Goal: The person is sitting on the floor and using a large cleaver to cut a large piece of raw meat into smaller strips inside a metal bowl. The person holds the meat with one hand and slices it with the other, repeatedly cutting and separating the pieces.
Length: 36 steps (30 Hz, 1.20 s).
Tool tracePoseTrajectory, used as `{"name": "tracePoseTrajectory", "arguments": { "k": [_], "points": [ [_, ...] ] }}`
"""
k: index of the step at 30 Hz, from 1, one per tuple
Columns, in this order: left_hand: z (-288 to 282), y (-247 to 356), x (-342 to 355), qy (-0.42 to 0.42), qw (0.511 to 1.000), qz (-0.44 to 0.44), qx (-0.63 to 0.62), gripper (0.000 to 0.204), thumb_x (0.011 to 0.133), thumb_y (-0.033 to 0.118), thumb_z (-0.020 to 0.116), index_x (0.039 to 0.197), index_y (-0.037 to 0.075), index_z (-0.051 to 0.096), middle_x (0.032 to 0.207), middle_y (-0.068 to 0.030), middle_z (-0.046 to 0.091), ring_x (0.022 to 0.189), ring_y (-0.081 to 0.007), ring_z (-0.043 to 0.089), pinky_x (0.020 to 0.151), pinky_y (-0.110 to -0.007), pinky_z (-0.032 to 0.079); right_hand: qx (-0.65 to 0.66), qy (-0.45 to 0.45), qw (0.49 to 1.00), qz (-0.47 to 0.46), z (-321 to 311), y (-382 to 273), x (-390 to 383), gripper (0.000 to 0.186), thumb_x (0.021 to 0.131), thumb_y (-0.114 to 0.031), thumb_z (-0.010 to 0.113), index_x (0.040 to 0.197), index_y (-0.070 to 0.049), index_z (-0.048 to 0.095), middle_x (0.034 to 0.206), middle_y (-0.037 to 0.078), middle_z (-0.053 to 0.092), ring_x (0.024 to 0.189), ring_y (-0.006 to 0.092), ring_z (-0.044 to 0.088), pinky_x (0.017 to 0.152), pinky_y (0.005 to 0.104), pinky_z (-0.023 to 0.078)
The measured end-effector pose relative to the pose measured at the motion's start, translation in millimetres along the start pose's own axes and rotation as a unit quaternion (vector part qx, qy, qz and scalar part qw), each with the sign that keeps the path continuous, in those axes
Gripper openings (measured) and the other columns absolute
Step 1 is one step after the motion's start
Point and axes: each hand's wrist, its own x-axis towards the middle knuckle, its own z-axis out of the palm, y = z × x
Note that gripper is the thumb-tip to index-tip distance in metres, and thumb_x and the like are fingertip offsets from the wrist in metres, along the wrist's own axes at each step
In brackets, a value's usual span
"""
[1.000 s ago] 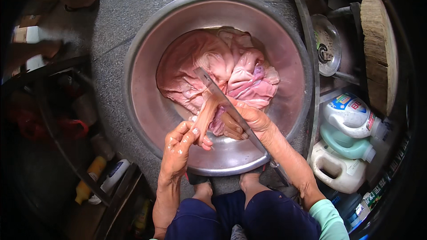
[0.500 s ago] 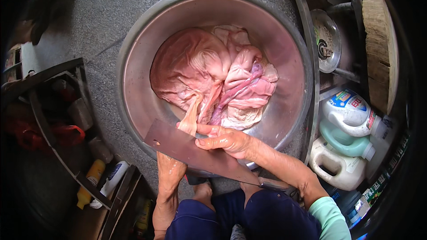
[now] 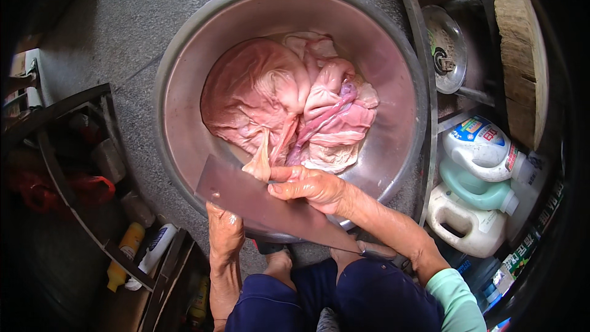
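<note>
Pink, wrinkled animal offal (image 3: 258, 95), like a large stomach with folded membranes, lies in a wide metal basin (image 3: 402, 107). A pale strip of it (image 3: 260, 160) is drawn toward me to the upper edge of a broad cleaver blade (image 3: 264, 203). My right hand (image 3: 316, 189) has its fingers closed at the strip, the thumb beside the blade's edge. My left hand is mostly hidden behind the blade; its wrist (image 3: 225, 224) shows below. The cleaver slants down to the right, its handle end near my right knee, and neither hand visibly grips that handle.
Plastic jugs (image 3: 470, 218) stand on the right, below a thick wooden block (image 3: 516, 64) and a clear round lid (image 3: 445, 49). At lower left a dark rack (image 3: 74, 197) holds a yellow bottle (image 3: 126, 252) and a white one. My bare feet are beside the basin's near rim.
The whole view has shifted slightly, with the basin a little up and left. Strip, blade and hands keep nearly the same arrangement; the strip's end looks wider at the blade.
</note>
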Motion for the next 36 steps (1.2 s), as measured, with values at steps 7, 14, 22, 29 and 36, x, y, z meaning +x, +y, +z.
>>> {"name": "tracePoseTrajectory", "arguments": {
  "k": [7,14,22,29,36],
  "points": [
    [-1.2,8.2,0.0,-0.026,0.998,-0.046,-0.024,0.022,0.086,0.002,0.048,0.071,-0.004,0.064,0.067,-0.0026,0.058,0.062,-0.0094,0.048,0.061,-0.027,0.039,-0.030,0.016,0.999,-0.025,-6.8,-4.1,-0.2,0.051,0.100,-0.017,0.064,0.146,-0.001,0.049,0.129,0.002,0.063,0.118,0.0089,0.057,0.104,0.0249,0.043],
    [-8.0,6.1,-3.3,-0.084,0.992,-0.073,-0.054,0.043,0.093,0.038,0.063,0.072,0.001,0.059,0.063,-0.0038,0.048,0.063,-0.0161,0.047,0.075,-0.037,0.044,0.037,0.037,0.998,-0.038,-26.4,-11.6,-2.9,0.049,0.098,-0.012,0.066,0.143,0.000,0.052,0.130,0.006,0.065,0.117,0.0115,0.062,0.105,0.0263,0.045],
    [-16.5,2.7,-5.5,-0.087,0.989,-0.053,-0.111,0.054,0.092,0.049,0.066,0.067,0.002,0.057,0.059,-0.0007,0.042,0.058,-0.0163,0.042,0.073,-0.041,0.039,-0.026,0.072,0.994,-0.073,-23.1,-20.4,-7.7,0.053,0.098,-0.015,0.066,0.145,0.001,0.049,0.130,0.002,0.064,0.121,0.0096,0.057,0.107,0.0245,0.041],
    [-23.3,-2.1,-11.4,-0.064,0.991,-0.052,-0.107,0.048,0.093,0.041,0.065,0.064,0.003,0.057,0.058,-0.0012,0.045,0.057,-0.0177,0.044,0.075,-0.041,0.041,-0.024,0.071,0.992,-0.100,-33.4,-31.9,-9.2,0.056,0.099,-0.016,0.066,0.149,0.002,0.045,0.132,-0.001,0.060,0.125,0.0065,0.051,0.110,0.0222,0.035],
    [-43.9,-12.7,-11.2,-0.075,0.987,-0.061,-0.125,0.043,0.092,0.034,0.062,0.062,0.004,0.056,0.056,-0.0031,0.048,0.058,-0.0195,0.046,0.076,-0.042,0.042,0.006,0.066,0.991,-0.119,-44.6,-42.4,-14.8,0.050,0.099,-0.016,0.067,0.144,-0.001,0.051,0.120,0.000,0.066,0.113,0.0075,0.060,0.101,0.0219,0.045]
  ]
}}
